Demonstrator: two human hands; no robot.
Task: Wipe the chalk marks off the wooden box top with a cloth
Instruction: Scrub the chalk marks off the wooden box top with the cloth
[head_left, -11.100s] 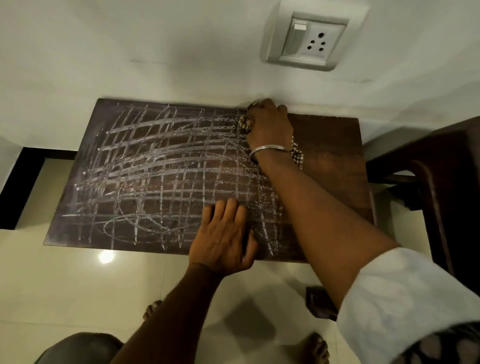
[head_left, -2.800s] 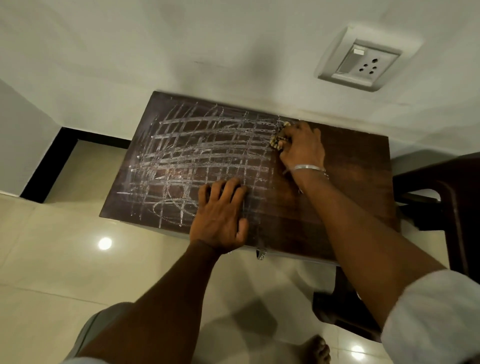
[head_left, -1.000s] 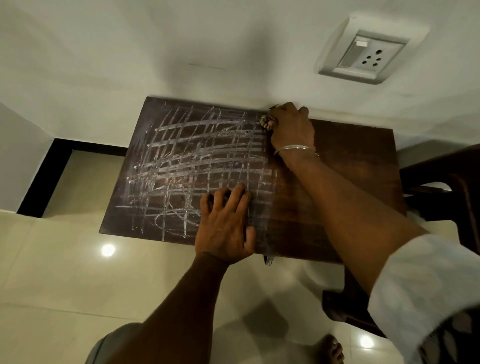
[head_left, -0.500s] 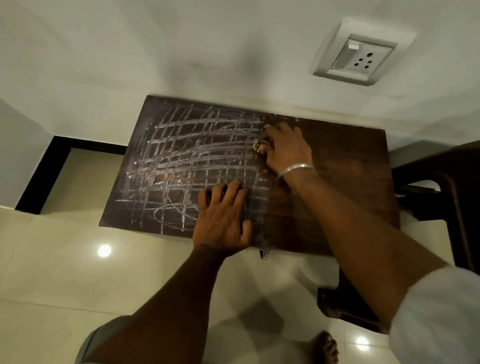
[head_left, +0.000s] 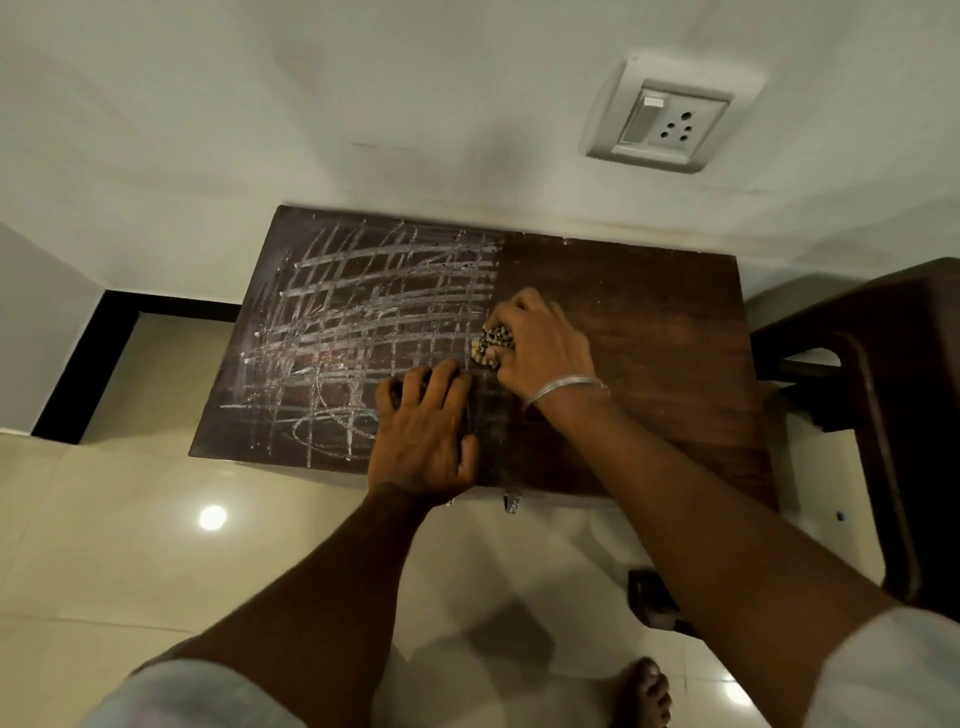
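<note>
A dark wooden box top stands against the wall. White chalk marks cross-hatch its left half; the right half is bare wood. My right hand, with a silver bangle on the wrist, is shut on a small patterned cloth, bunched and pressed on the wood at the right border of the chalk, near the middle of the top. My left hand lies flat with fingers spread on the near edge, just left of and below the cloth.
A wall socket with a switch sits above the box. Dark wooden furniture stands close on the right. The glossy tiled floor lies in front, with my bare foot on it. A metal latch hangs from the front edge.
My right hand has dragged the cloth from the far edge toward me, down the border of the chalk. The strip there now shows bare wood. My left hand stays pressed on the near edge.
</note>
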